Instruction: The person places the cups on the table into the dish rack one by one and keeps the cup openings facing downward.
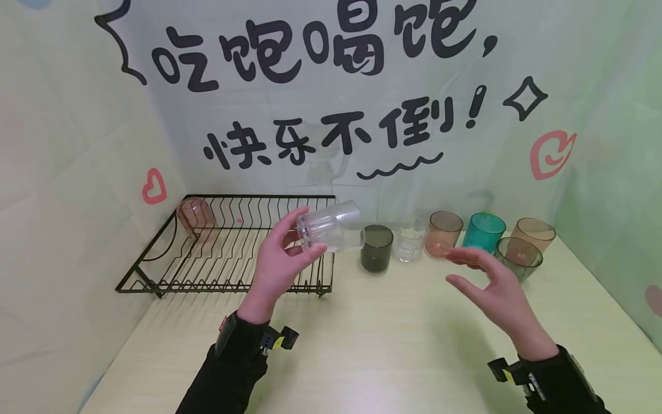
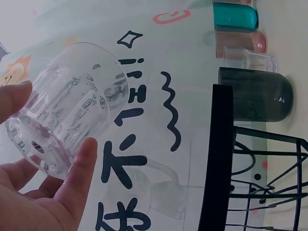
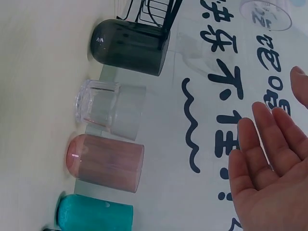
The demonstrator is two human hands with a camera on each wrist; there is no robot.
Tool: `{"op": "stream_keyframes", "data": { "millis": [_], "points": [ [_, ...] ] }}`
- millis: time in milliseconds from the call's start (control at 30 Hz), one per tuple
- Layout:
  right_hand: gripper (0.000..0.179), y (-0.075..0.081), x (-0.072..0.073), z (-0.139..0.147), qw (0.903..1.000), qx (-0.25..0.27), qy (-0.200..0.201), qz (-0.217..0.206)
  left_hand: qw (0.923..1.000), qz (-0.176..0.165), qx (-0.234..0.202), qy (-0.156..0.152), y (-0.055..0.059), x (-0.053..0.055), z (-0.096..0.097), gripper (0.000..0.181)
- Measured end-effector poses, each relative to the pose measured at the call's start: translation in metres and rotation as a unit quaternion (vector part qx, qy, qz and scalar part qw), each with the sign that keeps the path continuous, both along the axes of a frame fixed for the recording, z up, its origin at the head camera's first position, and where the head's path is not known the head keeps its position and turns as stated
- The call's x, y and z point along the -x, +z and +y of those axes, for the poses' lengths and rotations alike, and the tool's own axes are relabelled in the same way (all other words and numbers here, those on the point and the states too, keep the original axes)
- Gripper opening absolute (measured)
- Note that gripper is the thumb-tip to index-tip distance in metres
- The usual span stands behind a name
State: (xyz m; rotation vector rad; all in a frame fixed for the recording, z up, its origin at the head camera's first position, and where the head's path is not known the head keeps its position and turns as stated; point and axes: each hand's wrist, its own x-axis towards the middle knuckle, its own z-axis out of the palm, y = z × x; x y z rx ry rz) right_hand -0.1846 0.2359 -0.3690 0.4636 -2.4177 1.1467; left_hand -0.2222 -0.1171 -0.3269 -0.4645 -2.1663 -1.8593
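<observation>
My left hand [image 1: 276, 253] grips a clear drinking glass [image 1: 328, 225] by its thick base, thumb on one side and fingers on the other. The glass is tilted on its side above the right part of a black wire dish rack [image 1: 227, 287], its mouth pointing right. In the left wrist view the clear glass [image 2: 72, 101] has a ribbed lower half and looks empty. My right hand [image 1: 496, 293] is raised in front of the row of cups, fingers extended and thumb apart. Nothing is in its palm [image 3: 274, 192] in the right wrist view.
Right of the rack stand a dark grey cup [image 1: 376, 250], a clear glass [image 1: 410, 244], a pink cup [image 1: 443, 236], a teal cup [image 1: 484, 233], an amber cup [image 1: 538, 233] and a grey-brown cup [image 1: 519, 257]. A pink glass [image 1: 196, 215] sits at the rack's back left.
</observation>
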Motion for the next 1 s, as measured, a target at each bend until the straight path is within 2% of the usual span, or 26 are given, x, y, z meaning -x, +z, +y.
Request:
{"op": "stream_keyframes", "data": {
  "millis": [200, 433, 600, 833, 1000],
  "points": [
    [0.047, -0.004, 0.001, 0.005, 0.9998, -0.014, 0.000, -0.013, 0.9993, 0.003, 0.031, 0.019, -0.002, 0.004, -0.011, 0.070],
    [0.047, -0.005, -0.002, 0.010, 0.9990, -0.033, -0.007, -0.028, 0.9973, 0.001, 0.064, 0.036, 0.001, 0.009, -0.024, 0.069],
    [0.048, -0.008, -0.003, 0.016, 0.9985, -0.046, -0.012, -0.027, 0.9935, 0.003, 0.099, 0.057, 0.005, 0.012, -0.034, 0.071],
    [0.048, -0.012, -0.003, 0.022, 0.9976, -0.056, -0.019, -0.035, 0.9900, 0.004, 0.118, 0.077, 0.006, 0.016, -0.045, 0.071],
    [0.047, -0.016, -0.005, 0.025, 0.9976, -0.047, -0.023, -0.046, 0.9852, 0.000, 0.145, 0.091, 0.008, 0.020, -0.051, 0.072]
  ]
}}
